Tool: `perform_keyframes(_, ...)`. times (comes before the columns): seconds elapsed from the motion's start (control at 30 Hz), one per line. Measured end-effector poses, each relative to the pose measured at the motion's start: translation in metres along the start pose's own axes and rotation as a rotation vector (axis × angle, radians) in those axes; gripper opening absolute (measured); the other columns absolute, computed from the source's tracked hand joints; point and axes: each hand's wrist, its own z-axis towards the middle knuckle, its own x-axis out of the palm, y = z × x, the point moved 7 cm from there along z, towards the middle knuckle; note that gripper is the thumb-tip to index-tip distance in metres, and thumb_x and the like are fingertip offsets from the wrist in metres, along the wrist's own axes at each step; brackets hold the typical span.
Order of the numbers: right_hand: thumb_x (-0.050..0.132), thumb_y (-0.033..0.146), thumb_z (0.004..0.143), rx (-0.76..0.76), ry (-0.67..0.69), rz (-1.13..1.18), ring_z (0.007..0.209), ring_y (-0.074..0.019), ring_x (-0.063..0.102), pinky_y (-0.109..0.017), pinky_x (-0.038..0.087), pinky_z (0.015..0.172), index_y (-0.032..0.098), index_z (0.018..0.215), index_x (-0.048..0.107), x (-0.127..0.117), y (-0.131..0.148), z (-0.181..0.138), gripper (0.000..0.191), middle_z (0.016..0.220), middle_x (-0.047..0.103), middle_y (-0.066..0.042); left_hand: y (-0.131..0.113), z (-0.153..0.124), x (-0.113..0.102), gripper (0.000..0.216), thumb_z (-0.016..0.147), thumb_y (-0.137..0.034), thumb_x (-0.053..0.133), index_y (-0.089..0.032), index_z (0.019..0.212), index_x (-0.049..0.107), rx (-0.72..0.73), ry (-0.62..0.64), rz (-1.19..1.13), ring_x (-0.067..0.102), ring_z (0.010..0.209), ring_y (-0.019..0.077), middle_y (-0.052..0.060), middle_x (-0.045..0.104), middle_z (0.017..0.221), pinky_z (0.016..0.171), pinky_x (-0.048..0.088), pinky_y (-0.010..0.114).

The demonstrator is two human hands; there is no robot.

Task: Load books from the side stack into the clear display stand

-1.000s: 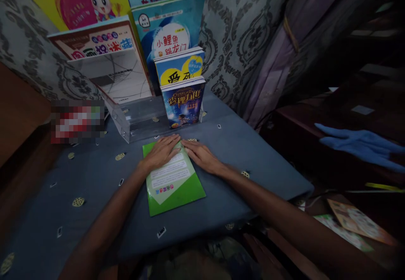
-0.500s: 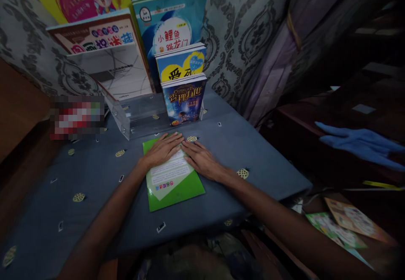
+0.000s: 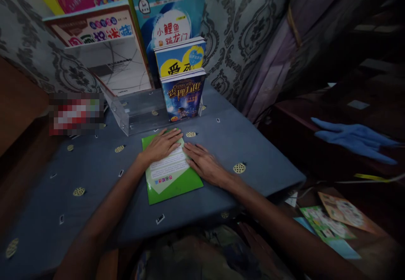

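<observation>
A green book (image 3: 177, 188) with a pale panel of small print lies closed and flat on the cloth-covered table (image 3: 253, 145). My left hand (image 3: 163, 145) rests flat across its upper left part, fingers stretched out toward the right. From the other side my right hand (image 3: 204, 164) lies over the book's right edge, palm down and fingers extended. The fingertips of both hands come close together near the top edge. Part of the print under the hands is hidden.
Behind the green book stands a clear rack (image 3: 126, 121) with several upright books, among them a dark blue one (image 3: 183, 98). A blurred red item (image 3: 76, 113) is at the left. To the right are a blue glove (image 3: 354, 138) and booklets (image 3: 327, 223) lower down.
My right hand has slid slightly right and away from my left hand, so a little more of the page shows between them. The whole view has shifted slightly.
</observation>
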Motion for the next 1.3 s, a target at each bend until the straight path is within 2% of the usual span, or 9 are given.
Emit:
perform_keyframes(0.17,0.045,0.031,0.103,-0.003,0.029,-0.003,0.144,-0.0298,0.044,-0.057,0.035,0.12,0.012,0.146,0.052,-0.004,0.011,-0.015,0.048,0.152,0.05,-0.019,0.0,0.0,0.0,0.058,0.107,-0.05,0.02,-0.021,0.152,0.042,-0.002,0.01,0.007,0.03,0.152,0.0208,0.007,0.039,0.161,0.124,0.023,0.046)
perform_keyframes(0.3,0.048,0.038,0.103,-0.029,0.059,0.044,0.146,-0.0267,0.041,-0.053,0.035,0.121,0.016,0.15,0.046,-0.012,0.022,-0.039,0.052,0.155,0.047,-0.016,0.002,0.0,0.001,0.057,0.108,-0.05,0.021,-0.022,0.153,0.041,-0.006,0.009,-0.004,0.03,0.152,0.0207,0.006,0.038,0.161,0.124,0.023,0.046)
perform_keyframes(0.43,0.06,0.048,0.096,-0.058,0.102,0.112,0.147,-0.0269,0.04,-0.052,0.035,0.122,0.023,0.155,0.039,-0.022,0.03,-0.059,0.067,0.158,0.043,-0.012,0.003,0.0,0.001,0.056,0.108,-0.05,0.02,-0.024,0.153,0.041,-0.012,0.006,-0.017,0.031,0.152,0.021,0.005,0.038,0.161,0.124,0.023,0.046)
perform_keyframes(0.5,0.063,0.046,0.095,-0.065,0.113,0.126,0.147,-0.0266,0.039,-0.052,0.034,0.122,0.026,0.156,0.037,-0.024,0.031,-0.064,0.069,0.158,0.042,-0.01,0.003,0.0,0.001,0.057,0.107,-0.05,0.02,-0.023,0.153,0.041,-0.02,0.015,-0.027,0.029,0.152,0.0215,0.005,0.038,0.162,0.125,0.022,0.046)
perform_keyframes(0.63,0.062,0.034,0.098,-0.061,0.088,0.115,0.145,-0.0251,0.042,-0.053,0.035,0.122,0.027,0.155,0.038,-0.021,0.028,-0.065,0.062,0.156,0.046,-0.01,-0.003,-0.003,0.001,0.06,0.107,-0.051,0.02,-0.02,0.154,0.04,-0.015,0.033,-0.058,0.026,0.154,0.0212,0.006,0.034,0.163,0.126,0.02,0.046)
perform_keyframes(0.77,0.064,0.034,0.096,-0.063,0.065,0.117,0.143,-0.0263,0.045,-0.054,0.037,0.12,0.028,0.153,0.042,-0.018,0.025,-0.063,0.062,0.154,0.049,-0.009,-0.019,-0.009,0.003,0.058,0.107,-0.052,0.019,-0.025,0.153,0.041,0.039,0.043,-0.094,0.025,0.154,0.0184,0.003,0.036,0.163,0.127,0.018,0.044)
perform_keyframes(0.9,0.061,0.036,0.097,-0.065,0.074,0.118,0.143,-0.0266,0.045,-0.055,0.038,0.119,0.029,0.155,0.038,-0.018,0.026,-0.064,0.062,0.154,0.05,-0.01,-0.039,-0.019,0.007,0.06,0.106,-0.054,0.019,-0.024,0.154,0.04,0.108,0.08,-0.093,0.024,0.154,0.0178,0.004,0.035,0.163,0.127,0.017,0.043)
perform_keyframes(1.17,0.064,0.043,0.094,0.105,0.015,0.127,0.147,-0.0319,0.038,-0.052,0.043,0.116,0.031,0.163,0.003,-0.017,0.014,-0.073,0.093,0.163,0.035,-0.013,-0.079,-0.045,0.011,0.067,0.103,-0.061,0.023,-0.026,0.159,0.026,0.221,0.12,-0.098,0.021,0.155,0.0205,0.006,0.032,0.164,0.128,0.011,0.045)
perform_keyframes(1.3,0.064,0.042,0.094,0.124,0.004,0.142,0.147,-0.0327,0.039,-0.054,0.043,0.116,0.034,0.162,-0.003,-0.013,0.011,-0.075,0.095,0.163,0.035,-0.011,-0.102,-0.061,0.014,0.067,0.103,-0.062,0.023,-0.028,0.161,0.019,0.258,0.145,-0.112,0.022,0.155,0.0205,0.004,0.032,0.164,0.128,0.011,0.044)
